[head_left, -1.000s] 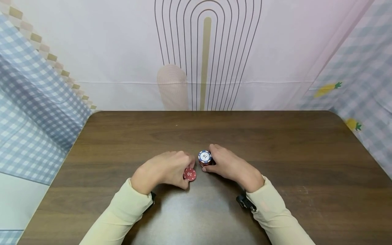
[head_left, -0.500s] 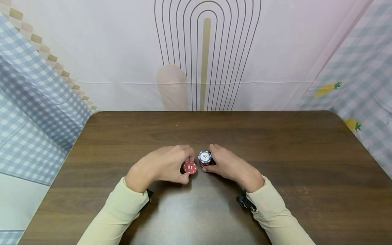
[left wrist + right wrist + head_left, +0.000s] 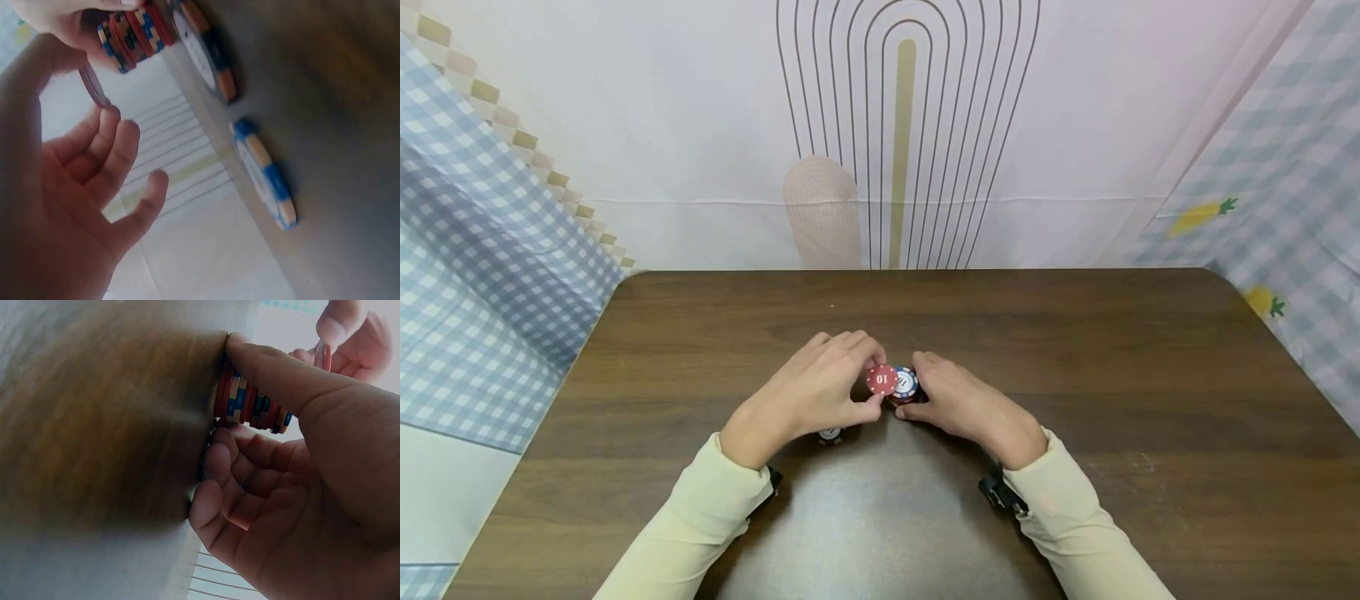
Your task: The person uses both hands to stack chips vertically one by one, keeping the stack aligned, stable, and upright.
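My left hand [image 3: 816,387] pinches a red poker chip [image 3: 882,380] marked 10 between thumb and fingertips. The chip overlaps the top of a stack of poker chips [image 3: 908,383], whose uppermost chip is blue and white. My right hand [image 3: 964,404] holds that stack from the right, thumb in front and fingers behind. Red, blue-and-cream and dark layers show along the stack's side [image 3: 240,400] in the right wrist view. In the left wrist view, a dark chip with orange marks [image 3: 209,56] and a blue-and-cream chip [image 3: 265,178] lie on the table near the left hand.
The wooden table [image 3: 1075,333] has rounded far corners. Behind it hangs a pale cloth [image 3: 700,150] with arch lines, and checkered cloths flank both sides. Part of a dark-edged chip [image 3: 830,435] peeks out below the left hand in the head view.
My left hand has carried the red chip away from me and rightward, from beside the stack to over its top. A chip beneath that hand has come into view. My right hand stays in place.
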A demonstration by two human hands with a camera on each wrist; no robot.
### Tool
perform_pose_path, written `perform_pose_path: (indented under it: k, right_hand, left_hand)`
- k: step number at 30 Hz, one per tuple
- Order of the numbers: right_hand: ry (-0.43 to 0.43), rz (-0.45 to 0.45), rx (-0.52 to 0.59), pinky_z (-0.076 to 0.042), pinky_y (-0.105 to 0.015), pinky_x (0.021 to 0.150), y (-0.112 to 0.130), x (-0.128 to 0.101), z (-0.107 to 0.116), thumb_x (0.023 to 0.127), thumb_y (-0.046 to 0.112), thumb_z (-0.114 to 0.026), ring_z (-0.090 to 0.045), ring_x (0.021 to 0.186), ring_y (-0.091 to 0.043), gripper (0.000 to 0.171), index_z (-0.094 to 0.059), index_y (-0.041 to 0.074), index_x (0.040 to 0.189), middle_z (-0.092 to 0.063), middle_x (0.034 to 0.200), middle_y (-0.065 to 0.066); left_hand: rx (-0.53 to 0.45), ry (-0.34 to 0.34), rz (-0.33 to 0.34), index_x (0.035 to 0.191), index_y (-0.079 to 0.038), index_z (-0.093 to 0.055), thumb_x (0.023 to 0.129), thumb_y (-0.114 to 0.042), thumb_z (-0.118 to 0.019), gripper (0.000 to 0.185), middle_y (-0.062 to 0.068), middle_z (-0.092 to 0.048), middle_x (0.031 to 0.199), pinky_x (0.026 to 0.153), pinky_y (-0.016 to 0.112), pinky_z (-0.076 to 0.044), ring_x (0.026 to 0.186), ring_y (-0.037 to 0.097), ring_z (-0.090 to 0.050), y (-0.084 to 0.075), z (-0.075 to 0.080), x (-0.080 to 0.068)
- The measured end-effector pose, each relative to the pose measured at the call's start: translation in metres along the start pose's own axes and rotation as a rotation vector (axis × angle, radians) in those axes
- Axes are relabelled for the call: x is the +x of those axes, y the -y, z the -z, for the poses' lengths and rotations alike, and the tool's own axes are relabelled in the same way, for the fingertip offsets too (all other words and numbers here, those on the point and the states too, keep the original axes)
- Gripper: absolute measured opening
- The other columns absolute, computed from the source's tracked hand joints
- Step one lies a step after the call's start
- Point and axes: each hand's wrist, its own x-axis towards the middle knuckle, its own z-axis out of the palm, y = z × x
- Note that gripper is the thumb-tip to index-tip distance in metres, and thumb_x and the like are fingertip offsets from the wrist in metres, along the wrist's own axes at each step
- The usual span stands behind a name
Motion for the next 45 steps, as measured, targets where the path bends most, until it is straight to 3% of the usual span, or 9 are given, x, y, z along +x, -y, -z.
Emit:
perform_pose_path:
  k: [6, 19, 32, 45]
  right_hand:
    - [-0.004, 0.009, -0.015, -0.052, -0.039, 0.079, -0.001, 0.000, 0.001, 0.095, 0.027, -0.081, -0.055, 0.085, -0.019, 0.040, -0.056, 0.001, 0.113, -0.058, 0.100, -0.006]
    - [-0.024, 0.031, -0.041, -0.053, -0.042, 0.085, -0.002, 0.000, 0.003, 0.094, 0.025, -0.081, -0.057, 0.089, -0.021, 0.038, -0.057, 0.001, 0.111, -0.059, 0.102, -0.008]
    - [-0.044, 0.057, -0.042, -0.052, -0.043, 0.082, 0.002, 0.000, 0.004, 0.095, 0.025, -0.081, -0.057, 0.086, -0.020, 0.036, -0.058, 0.002, 0.110, -0.059, 0.099, -0.006]
    - [-0.016, 0.030, -0.030, -0.054, -0.043, 0.085, 0.001, -0.003, 0.001, 0.096, 0.025, -0.080, -0.059, 0.091, -0.020, 0.038, -0.058, 0.002, 0.116, -0.061, 0.104, -0.007]
  left_hand:
    - [0.004, -0.048, 0.044, 0.113, -0.013, -0.070, 0.083, -0.033, -0.077, 0.037, -0.003, -0.068, 0.107, 0.083, 0.038, -0.051, 0.098, 0.017, -0.065, -0.008, -0.005, 0.006]
    - [0.023, 0.003, 0.149, 0.116, -0.015, -0.072, 0.089, -0.031, -0.078, 0.033, -0.002, -0.068, 0.111, 0.081, 0.040, -0.055, 0.097, 0.019, -0.065, -0.023, -0.010, 0.011]
    - [0.035, -0.004, 0.133, 0.123, -0.014, -0.074, 0.095, -0.035, -0.078, 0.036, 0.000, -0.070, 0.115, 0.081, 0.042, -0.059, 0.101, 0.021, -0.067, -0.022, -0.009, 0.010]
    - [-0.005, 0.040, 0.102, 0.131, -0.012, -0.070, 0.095, -0.034, -0.080, 0.044, 0.002, -0.071, 0.124, 0.086, 0.043, -0.060, 0.110, 0.022, -0.068, -0.024, -0.012, 0.008]
